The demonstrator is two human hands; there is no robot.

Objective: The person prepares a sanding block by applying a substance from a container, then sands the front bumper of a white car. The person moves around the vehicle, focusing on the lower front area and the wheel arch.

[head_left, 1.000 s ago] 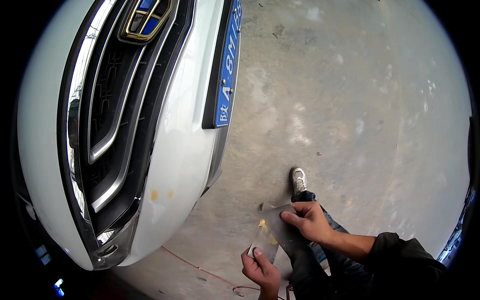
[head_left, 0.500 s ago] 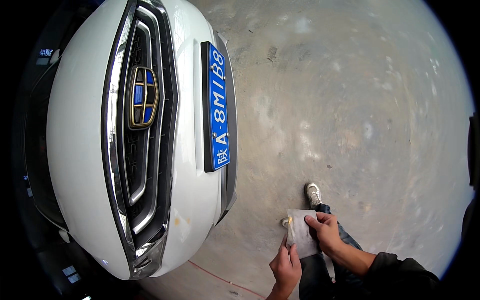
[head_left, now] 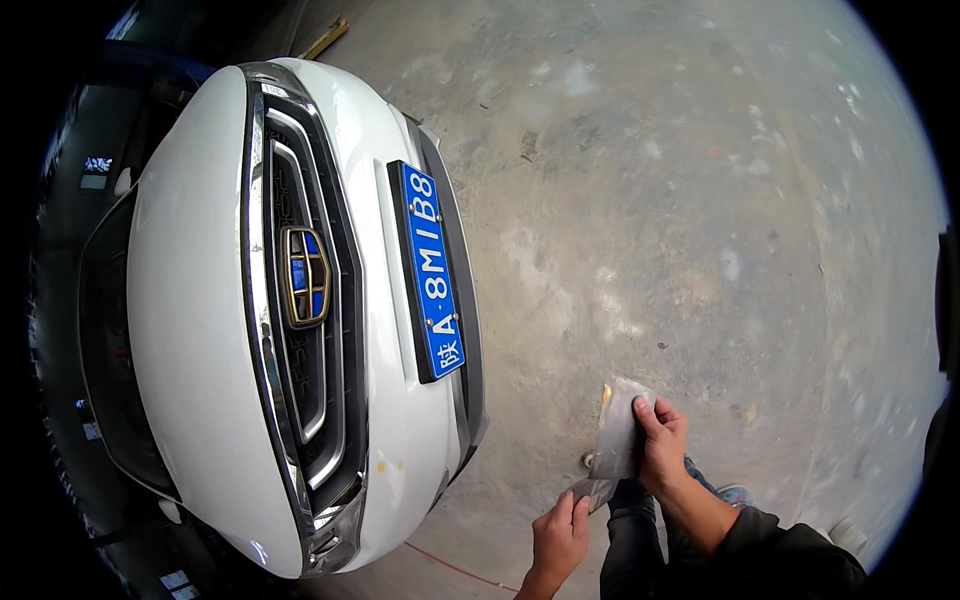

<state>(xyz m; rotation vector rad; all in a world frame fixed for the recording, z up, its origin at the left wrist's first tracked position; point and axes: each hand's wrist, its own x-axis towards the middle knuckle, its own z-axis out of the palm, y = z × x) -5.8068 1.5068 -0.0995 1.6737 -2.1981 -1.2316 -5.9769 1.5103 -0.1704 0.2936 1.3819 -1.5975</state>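
My right hand (head_left: 664, 445) grips a flat grey rectangular sheet (head_left: 619, 440) by its right side, thumb on top. A yellow smear runs along the sheet's upper left edge. Below and to the left, my left hand (head_left: 560, 535) pinches a small thin grey plate (head_left: 598, 489) between thumb and fingers. This plate meets the lower edge of the sheet; I cannot tell whether they touch. To the left stands a white car (head_left: 190, 330), with small yellowish spots (head_left: 388, 467) on its front bumper.
The car's grille (head_left: 310, 380) and blue licence plate (head_left: 432, 270) face the concrete floor (head_left: 680, 220) on the right. A thin red line or cable (head_left: 460, 570) runs along the floor near the bumper. A yellowish bar-shaped object (head_left: 325, 38) lies beyond the car.
The sheet in my right hand has moved up and right and is tilted more upright. My left hand has moved slightly left and down, and its thin plate now shows. The view has shifted.
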